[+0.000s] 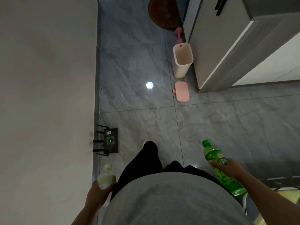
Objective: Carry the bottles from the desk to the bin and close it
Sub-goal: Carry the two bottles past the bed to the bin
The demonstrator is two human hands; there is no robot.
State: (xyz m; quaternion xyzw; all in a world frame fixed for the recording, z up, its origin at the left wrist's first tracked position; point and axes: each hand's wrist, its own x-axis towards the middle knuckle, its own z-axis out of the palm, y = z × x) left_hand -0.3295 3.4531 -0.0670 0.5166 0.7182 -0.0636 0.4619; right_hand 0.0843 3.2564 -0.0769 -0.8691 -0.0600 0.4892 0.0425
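Head view: your right hand (227,168) is wrapped around the middle of the green bottle (222,168), cap pointing forward and away from you; your left hand (99,192) is closed on the pale bottle (106,177), cap (108,167) also forward, low beside your hip. The bin (182,60) stands open well ahead of your right hand against the grey cabinet (227,46), its pink lid (182,91) flat on the floor (138,62) just on your side of it. Black router (110,140) sits by the wall ahead of your left hand.
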